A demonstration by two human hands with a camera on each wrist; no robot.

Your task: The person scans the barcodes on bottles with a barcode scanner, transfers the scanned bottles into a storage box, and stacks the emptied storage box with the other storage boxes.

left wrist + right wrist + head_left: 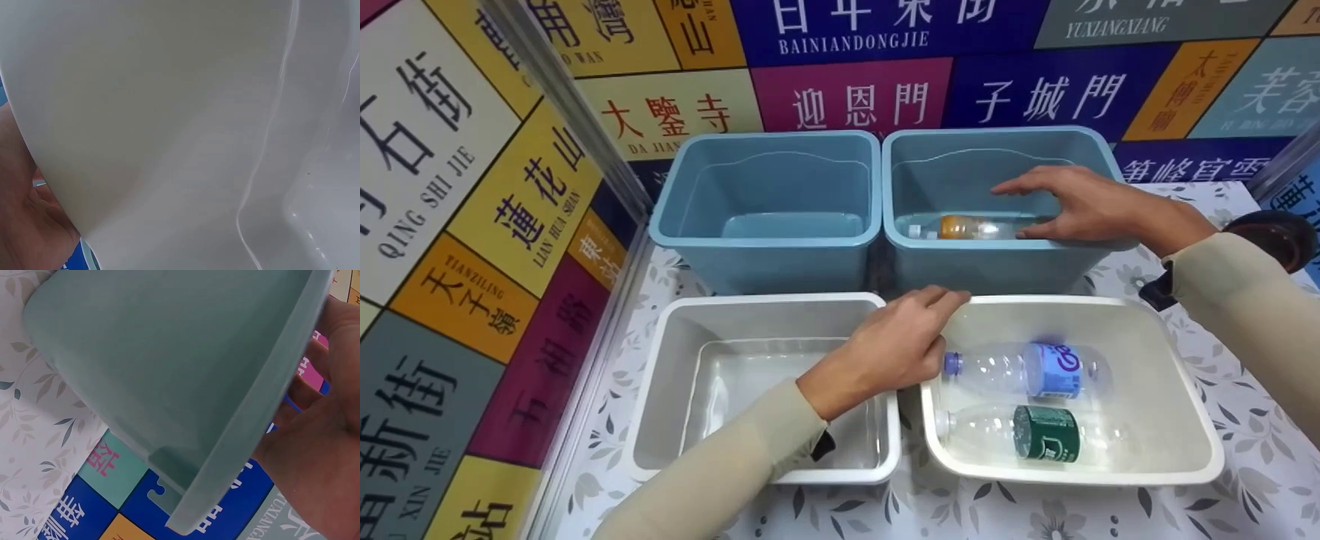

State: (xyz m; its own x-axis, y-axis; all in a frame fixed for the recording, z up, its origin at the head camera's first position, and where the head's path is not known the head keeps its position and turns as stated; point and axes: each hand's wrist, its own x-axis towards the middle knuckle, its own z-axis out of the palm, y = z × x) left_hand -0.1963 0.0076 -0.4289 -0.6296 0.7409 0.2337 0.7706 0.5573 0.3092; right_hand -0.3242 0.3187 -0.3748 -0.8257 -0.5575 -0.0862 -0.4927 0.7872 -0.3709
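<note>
My right hand (1087,202) is over the right blue bin (982,262), fingers spread wide apart from the thumb. Below it lies a clear plastic bottle (967,227) with an orange label, partly hidden by the bin's front rim. The right wrist view shows that hand (315,422) beyond the bin's rim. My left hand (892,345) hovers loosely curled at the back left corner of the right white bin (1080,478), nothing seen in it. Inside this bin lie a bottle with a blue label (1054,370) and a bottle with a green label (1046,433).
The left blue bin (765,244) stands beside the right one, and the left white bin (765,301) stands in front of it. Printed panels (847,94) rise behind and at the left. A dark round object (1279,240) is at the far right. Patterned cloth (967,517) covers the table.
</note>
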